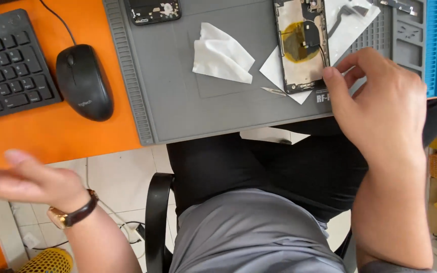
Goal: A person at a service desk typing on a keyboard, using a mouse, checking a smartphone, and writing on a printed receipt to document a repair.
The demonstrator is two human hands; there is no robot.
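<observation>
Single head-worn view, looking steeply down from close above the seated person's lap, facing the desk edge (51,136) and grey mat (178,101) at top, floor (122,177) below; no second view to share.

Opened phone chassis (302,45) lies flat on grey mat, internals up (yellowish round coil visible), near mat's front edge.

The left hand (18,177) hangs low and blurred, palm open, fingers spread and holding nothing, a watch strapped at the wrist. The right hand (380,106) reaches forward, fingers loosely curled, thumb and forefinger close together.
</observation>
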